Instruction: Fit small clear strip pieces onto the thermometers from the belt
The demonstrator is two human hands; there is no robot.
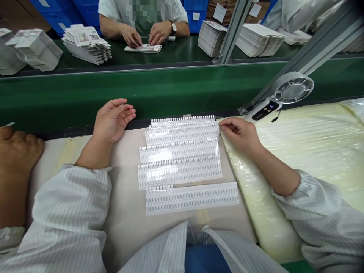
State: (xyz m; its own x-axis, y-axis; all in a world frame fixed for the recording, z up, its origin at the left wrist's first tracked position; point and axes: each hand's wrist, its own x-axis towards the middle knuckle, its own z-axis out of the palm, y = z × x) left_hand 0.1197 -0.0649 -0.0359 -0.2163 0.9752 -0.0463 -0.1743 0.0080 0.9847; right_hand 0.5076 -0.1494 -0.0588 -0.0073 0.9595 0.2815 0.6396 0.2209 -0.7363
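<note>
Label sheets point(182, 172) at centre are best being handled by their edges, right hand point(242, 135) nearly pinched at two o'clock, its hold unclear, left hand point(111, 119) loosely open, empty, at ten.

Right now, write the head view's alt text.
A right hand is at the far right corner of white printed sheets, mostly overlapping, on a table; the left hand, open, is left of them. Opposite, a co-worker handles papers.

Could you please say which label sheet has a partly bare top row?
The label sheet lowest in view: top-row labels show only at its left end, unlike the other sheets.
</note>
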